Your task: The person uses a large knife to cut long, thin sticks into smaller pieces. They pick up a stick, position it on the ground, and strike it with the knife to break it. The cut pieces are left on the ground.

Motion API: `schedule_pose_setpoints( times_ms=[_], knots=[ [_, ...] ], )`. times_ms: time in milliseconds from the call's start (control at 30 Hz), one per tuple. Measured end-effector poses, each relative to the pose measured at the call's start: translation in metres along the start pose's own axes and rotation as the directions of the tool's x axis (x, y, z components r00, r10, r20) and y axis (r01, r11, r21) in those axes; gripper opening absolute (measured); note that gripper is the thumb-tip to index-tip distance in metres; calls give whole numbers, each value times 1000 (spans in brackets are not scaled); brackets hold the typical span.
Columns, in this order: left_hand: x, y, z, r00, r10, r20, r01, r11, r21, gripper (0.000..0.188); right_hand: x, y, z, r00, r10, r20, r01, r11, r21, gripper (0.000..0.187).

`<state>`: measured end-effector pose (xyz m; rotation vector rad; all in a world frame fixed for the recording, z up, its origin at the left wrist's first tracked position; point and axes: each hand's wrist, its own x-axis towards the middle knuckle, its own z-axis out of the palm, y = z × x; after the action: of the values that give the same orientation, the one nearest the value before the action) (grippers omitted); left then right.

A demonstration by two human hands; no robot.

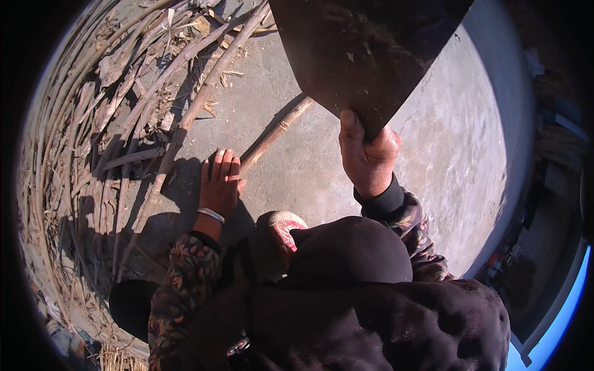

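Observation:
Held up in front of me, a broad dark flat blade-like sheet (368, 55) tapers to a corner at my right hand (366, 151). The fingers of that hand are closed around this corner, with the thumb along its near face. I cannot make out what tool it is, since its far end runs out of the view. Lower and to the left, my left hand (221, 182) grips the near end of a peeled stick (275, 137) between thumb and fingers. The stick slants away over the concrete, and its far end passes behind the dark sheet.
A large heap of dry branches (93, 123) fills the left side. One long branch (185, 123) lies along its edge beside my left hand. Under me is a concrete floor (303, 167). My patterned shoe (286, 229) shows between my arms. Shaded clutter (513, 247) stands at far right.

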<state>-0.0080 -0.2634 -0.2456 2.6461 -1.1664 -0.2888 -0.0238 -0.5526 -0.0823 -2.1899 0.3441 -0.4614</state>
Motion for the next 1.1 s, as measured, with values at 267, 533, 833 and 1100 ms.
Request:
schedule_pose_setpoints(
  times_ms=[267, 533, 833, 1100],
  knots=[
    [-3, 1, 5, 999, -10, 44, 0, 974, 225, 53, -22, 43, 39, 885, 292, 363, -83, 866, -494, 21],
    [-2, 0, 1, 999, 24, -37, -24, 1000, 8, 63, 6, 4, 3, 1000, 19, 1, -18, 991, 136, 10],
    [-3, 3, 4, 999, -10, 35, 3, 984, 177, 48, -11, 36, 27, 894, 338, 295, -197, 887, -418, 20],
    [-3, 3, 2, 999, -7, -39, 7, 1000, 2, 59, -1, 8, 14, 994, 60, 90, -55, 997, -48, 14]
  ],
)
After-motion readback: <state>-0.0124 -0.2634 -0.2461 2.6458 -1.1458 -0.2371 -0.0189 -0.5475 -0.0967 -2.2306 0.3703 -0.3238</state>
